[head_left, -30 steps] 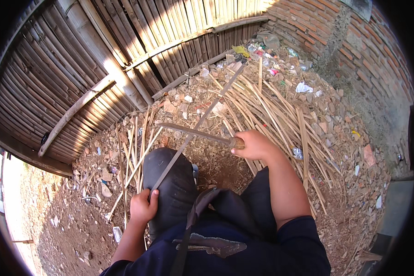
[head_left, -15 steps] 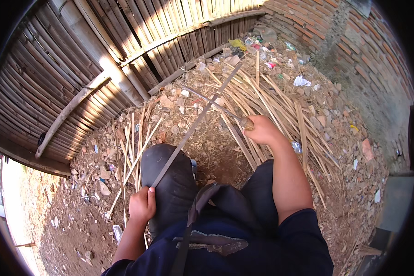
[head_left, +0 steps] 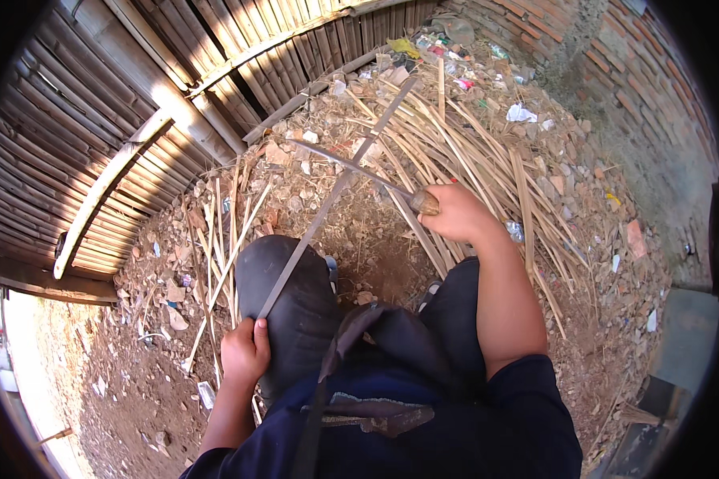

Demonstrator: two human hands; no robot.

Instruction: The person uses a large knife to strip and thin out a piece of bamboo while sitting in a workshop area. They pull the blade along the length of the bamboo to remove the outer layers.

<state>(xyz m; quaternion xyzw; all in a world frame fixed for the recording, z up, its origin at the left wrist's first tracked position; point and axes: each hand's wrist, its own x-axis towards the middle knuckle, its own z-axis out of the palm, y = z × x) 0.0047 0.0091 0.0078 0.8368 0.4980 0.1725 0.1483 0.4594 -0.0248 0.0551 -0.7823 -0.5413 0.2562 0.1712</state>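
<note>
My left hand (head_left: 246, 351) is closed around the near end of a long, thin, flat bamboo strip (head_left: 299, 254), its thumb lying along the strip. The strip slants over my left knee (head_left: 265, 267), away and to the right. My right hand (head_left: 459, 214) grips the wooden handle of a long knife (head_left: 385, 183), whose narrow blade points to the left. Blade and strip cross beyond my knees; the blade appears to touch the strip there. Sunlight and distance leave the strip's cut face hard to make out.
Many pale split bamboo strips (head_left: 487, 172) lie heaped ahead to the right. A smaller bunch of strips (head_left: 230, 239) lies by my left knee. Rubble and litter cover the ground. A bamboo wall (head_left: 80, 120) stands left, a brick wall (head_left: 647, 120) right.
The knife has shifted left, its blade reaching farther past the strip. The strip's far end has moved slightly away from me. My view has shifted a little; both hands keep their grips.
</note>
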